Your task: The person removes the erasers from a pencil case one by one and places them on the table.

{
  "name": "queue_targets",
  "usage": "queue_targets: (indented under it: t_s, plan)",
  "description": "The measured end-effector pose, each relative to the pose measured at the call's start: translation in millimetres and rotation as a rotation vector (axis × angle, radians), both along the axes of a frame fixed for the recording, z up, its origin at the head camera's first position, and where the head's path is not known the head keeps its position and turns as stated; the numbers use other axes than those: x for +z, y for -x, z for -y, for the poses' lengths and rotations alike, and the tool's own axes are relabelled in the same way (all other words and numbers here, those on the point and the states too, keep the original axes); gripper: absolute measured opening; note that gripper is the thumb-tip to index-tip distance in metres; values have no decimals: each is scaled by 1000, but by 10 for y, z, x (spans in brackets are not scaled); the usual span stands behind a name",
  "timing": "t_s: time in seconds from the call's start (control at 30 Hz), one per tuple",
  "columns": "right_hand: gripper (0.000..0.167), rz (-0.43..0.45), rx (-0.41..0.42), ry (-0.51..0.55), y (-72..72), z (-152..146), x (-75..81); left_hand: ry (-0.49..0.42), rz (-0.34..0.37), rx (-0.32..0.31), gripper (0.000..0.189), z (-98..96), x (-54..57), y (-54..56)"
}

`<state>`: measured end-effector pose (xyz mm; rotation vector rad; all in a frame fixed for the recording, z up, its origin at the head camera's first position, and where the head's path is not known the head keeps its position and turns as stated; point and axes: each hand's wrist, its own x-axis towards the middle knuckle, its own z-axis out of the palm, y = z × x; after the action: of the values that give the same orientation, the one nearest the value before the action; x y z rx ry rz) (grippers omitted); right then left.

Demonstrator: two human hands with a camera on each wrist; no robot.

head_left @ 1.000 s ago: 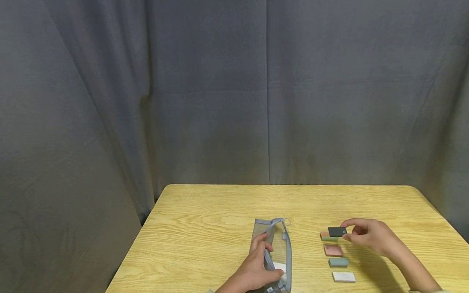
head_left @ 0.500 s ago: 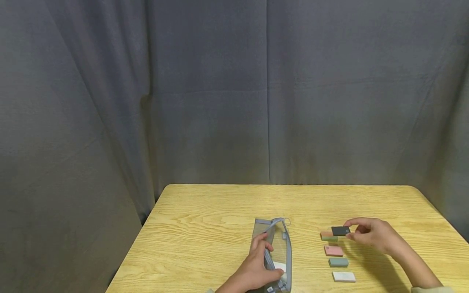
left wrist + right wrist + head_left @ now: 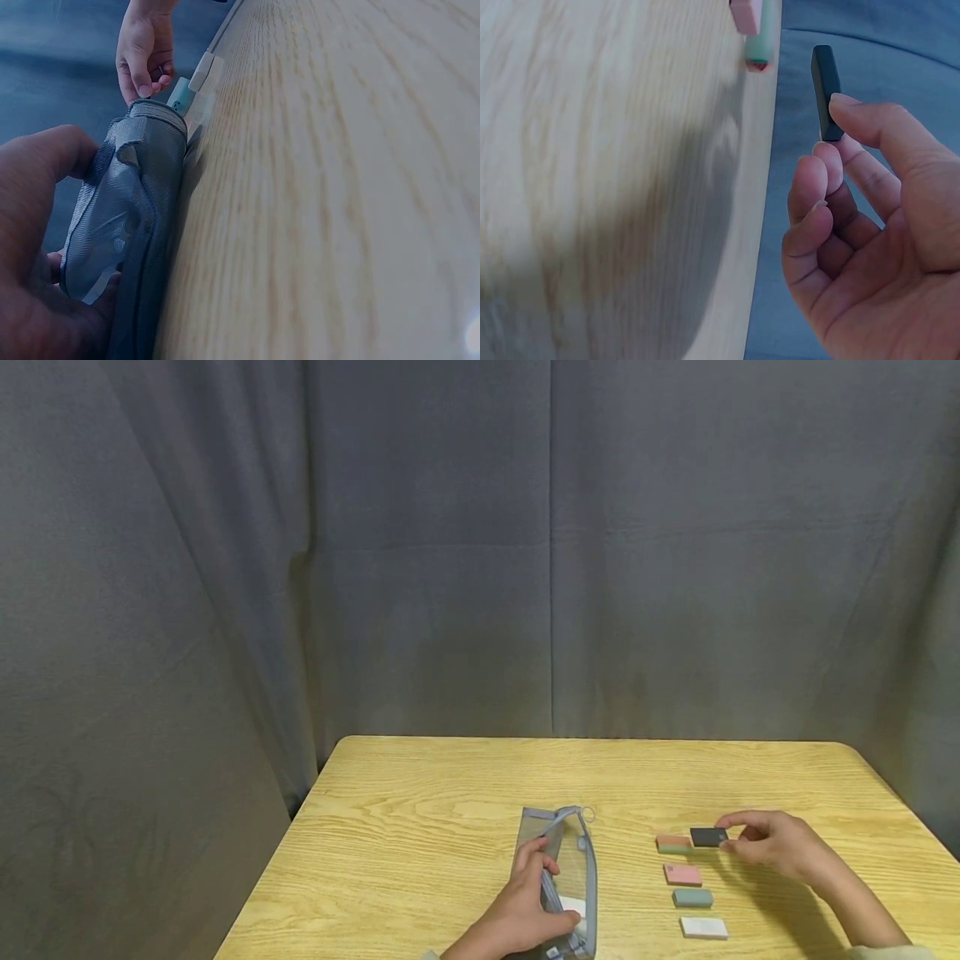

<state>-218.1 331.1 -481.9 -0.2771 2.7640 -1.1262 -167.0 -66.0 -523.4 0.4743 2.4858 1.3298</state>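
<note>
My right hand (image 3: 783, 847) pinches a black eraser (image 3: 707, 837) by its right end between thumb and fingertips. In the right wrist view the black eraser (image 3: 824, 86) stands up from the fingertips, above the tabletop. Just left of it lies an orange and green eraser (image 3: 672, 844). Below that, a pink eraser (image 3: 682, 874), a grey-green eraser (image 3: 692, 898) and a white eraser (image 3: 703, 927) form a column. My left hand (image 3: 517, 914) grips a grey mesh pencil case (image 3: 591, 885) with its zip parted. Something white (image 3: 572, 906) shows inside the case.
The wood-grain table (image 3: 405, 827) has rounded far corners. A grey curtain (image 3: 435, 568) hangs behind it and along both sides. A ring pull (image 3: 588, 814) sticks out at the far end of the pencil case.
My right hand has drawn the black eraser to the right, off from over the orange and green eraser, which now shows more fully. The left hand and pencil case stay put.
</note>
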Motion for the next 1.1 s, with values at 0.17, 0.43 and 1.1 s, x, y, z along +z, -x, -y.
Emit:
queue_targets:
  t_s: [0.17,0.43,1.1]
  plan:
    - [42,27,-1,2,6,-58,-48,-8,7,-1,48,4,-6,5]
    - [41,70,26,62,8,-140,-94,-25,17,3,48,8,-10,2]
    - [43,85,33,4,90,-232,-203,-27,21,4,48,8,-33,12]
